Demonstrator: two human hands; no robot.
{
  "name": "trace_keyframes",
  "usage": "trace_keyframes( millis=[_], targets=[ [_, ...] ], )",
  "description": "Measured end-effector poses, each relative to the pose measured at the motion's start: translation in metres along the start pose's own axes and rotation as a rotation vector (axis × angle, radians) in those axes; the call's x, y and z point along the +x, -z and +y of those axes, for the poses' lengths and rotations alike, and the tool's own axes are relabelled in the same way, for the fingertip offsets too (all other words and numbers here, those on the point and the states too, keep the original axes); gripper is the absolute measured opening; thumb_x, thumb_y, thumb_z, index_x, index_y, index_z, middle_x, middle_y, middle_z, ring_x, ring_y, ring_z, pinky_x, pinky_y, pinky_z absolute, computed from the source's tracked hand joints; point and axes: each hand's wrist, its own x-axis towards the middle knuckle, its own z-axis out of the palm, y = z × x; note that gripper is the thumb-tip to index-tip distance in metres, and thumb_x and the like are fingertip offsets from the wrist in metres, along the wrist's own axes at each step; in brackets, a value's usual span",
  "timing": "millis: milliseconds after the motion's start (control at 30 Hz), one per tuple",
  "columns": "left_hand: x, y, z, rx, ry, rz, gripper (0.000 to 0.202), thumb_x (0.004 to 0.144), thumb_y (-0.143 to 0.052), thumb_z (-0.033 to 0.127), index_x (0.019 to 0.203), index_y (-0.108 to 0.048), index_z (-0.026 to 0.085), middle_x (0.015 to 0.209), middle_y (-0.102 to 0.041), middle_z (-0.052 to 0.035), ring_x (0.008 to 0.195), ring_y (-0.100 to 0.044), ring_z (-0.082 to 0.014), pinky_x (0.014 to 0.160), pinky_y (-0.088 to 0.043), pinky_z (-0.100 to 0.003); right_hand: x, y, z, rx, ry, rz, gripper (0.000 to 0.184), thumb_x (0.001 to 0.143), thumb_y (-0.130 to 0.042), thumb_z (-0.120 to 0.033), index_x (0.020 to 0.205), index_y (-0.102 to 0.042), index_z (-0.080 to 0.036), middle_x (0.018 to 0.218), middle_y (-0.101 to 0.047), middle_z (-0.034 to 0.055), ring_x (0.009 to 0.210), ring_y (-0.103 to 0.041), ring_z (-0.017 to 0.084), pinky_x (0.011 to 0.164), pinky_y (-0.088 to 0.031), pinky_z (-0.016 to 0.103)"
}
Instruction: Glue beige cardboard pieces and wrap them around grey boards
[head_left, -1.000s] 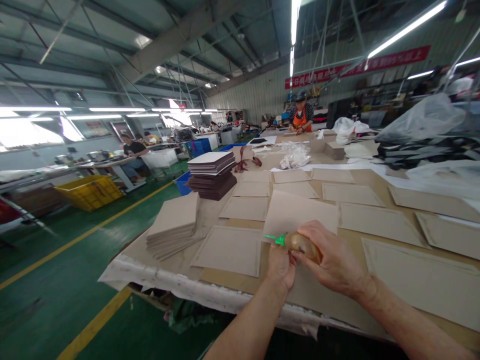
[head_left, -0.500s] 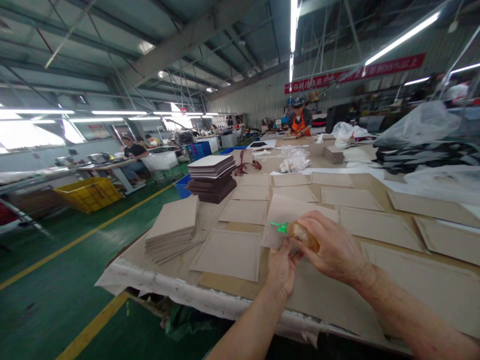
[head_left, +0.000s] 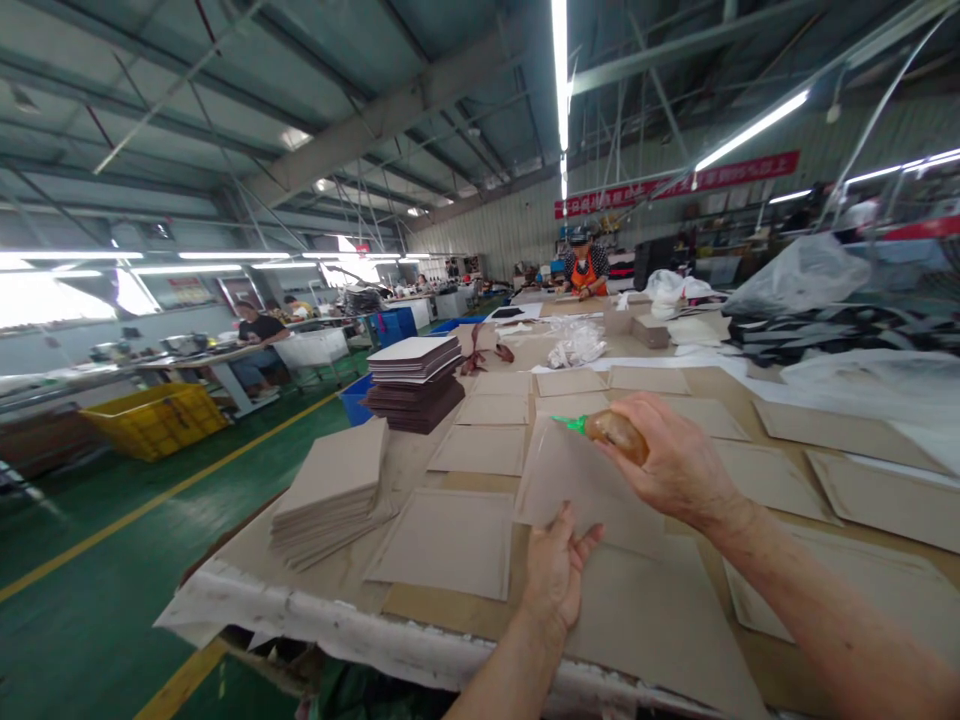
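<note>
Presently, work is happening around a beige card [head_left: 581, 475].

Left of the card, a board stack [head_left: 330, 475] is standing; at the card's near edge, the left hand [head_left: 553, 570] is resting, fingers loosely parted; above the card, a brown bottle [head_left: 611, 432] is pointing leftward, the right hand [head_left: 675, 460] gripping it.

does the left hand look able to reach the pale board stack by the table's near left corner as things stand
Probably yes: the left hand is clear of the bottle, and only a flat board seems to lie between it and the pale board stack.
</note>
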Motion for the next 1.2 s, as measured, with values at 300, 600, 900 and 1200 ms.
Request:
trace_keyframes(
  millis=[300,600,900,1200],
  targets=[
    [0.002,0.002,0.0,0.001,0.009,0.031,0.029,0.068,-0.085,0.019,0.092,-0.069,0.017,0.095,-0.068,-0.0049,0.083,-0.064,-0.0184,0.074,-0.064,-0.042,-0.02,0.024,0.015,-0.066,-0.051,-0.055,0.016,0.092,-0.059,-0.033,0.102,-0.053,-0.021,0.098,-0.059,0.0079,0.09,-0.06,0.027,0.074,-0.048,0.037],
    [0.005,0.003,0.002,-0.031,0.007,0.057,0.021,0.069,-0.083,0.012,0.085,-0.07,0.015,0.084,-0.066,-0.0012,0.075,-0.06,-0.0131,0.074,-0.065,-0.046,-0.063,0.054,0.047,-0.172,-0.189,-0.102,0.019,0.093,-0.058,-0.037,0.103,-0.054,-0.021,0.098,-0.059,0.0059,0.087,-0.06,0.024,0.07,-0.045,0.034],
    [0.008,0.005,0.004,-0.029,0.017,0.093,0.015,0.073,-0.078,0.007,0.082,-0.068,0.014,0.08,-0.066,-0.0008,0.07,-0.06,-0.0116,0.07,-0.065,-0.045,-0.084,0.069,0.057,-0.171,-0.244,-0.086,0.019,0.091,-0.062,-0.033,0.103,-0.054,-0.021,0.097,-0.058,0.0055,0.088,-0.058,0.024,0.074,-0.046,0.035],
    [0.014,0.009,0.004,-0.048,0.006,0.13,0.015,0.079,-0.072,0.005,0.089,-0.068,0.017,0.086,-0.067,0.0007,0.072,-0.062,-0.0111,0.069,-0.065,-0.041,-0.122,0.066,0.02,-0.062,-0.266,-0.276,0.019,0.094,-0.058,-0.031,0.108,-0.051,-0.02,0.102,-0.057,0.0076,0.088,-0.058,0.024,0.075,-0.048,0.037]
  ],
)
